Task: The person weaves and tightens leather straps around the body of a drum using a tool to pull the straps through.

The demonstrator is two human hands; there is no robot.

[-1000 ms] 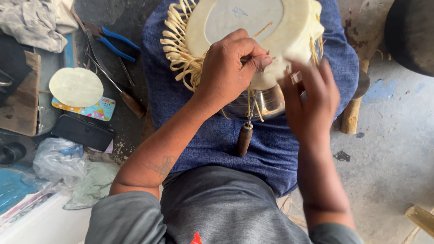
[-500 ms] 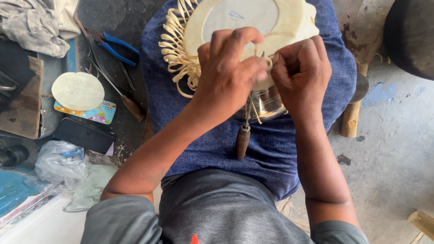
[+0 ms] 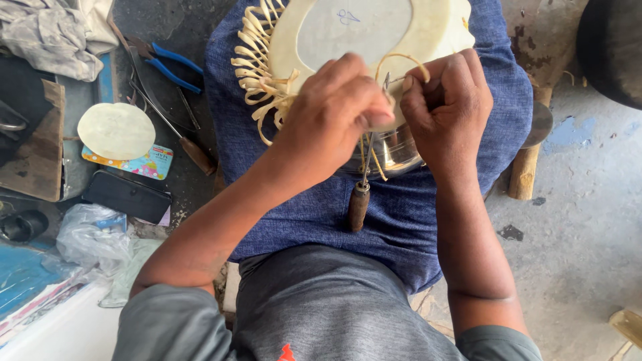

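A round cream drum skin (image 3: 361, 33) with pale lacing strips (image 3: 257, 73) along its left rim rests on a metal shell (image 3: 398, 150) in my lap, over blue cloth (image 3: 301, 207). My left hand (image 3: 331, 120) presses on the skin's near edge with its fingers curled. My right hand (image 3: 445, 110) pinches a thin pale strip (image 3: 401, 59) that loops up from the rim. An awl with a brown wooden handle (image 3: 358, 206) sticks into the rim between my hands and hangs down.
On the ground at left lie blue-handled pliers (image 3: 170, 67), a wooden-handled tool (image 3: 194, 154), a round cream disc (image 3: 116, 130) on a colourful card, a black phone (image 3: 127, 195), crumpled plastic (image 3: 93, 234) and grey cloth (image 3: 50, 30). A wooden stick (image 3: 525, 170) stands at right.
My two hands have come closer together at the near rim. The right hand has drawn the pale strip up into a loop. The drum sits a little lower in view.
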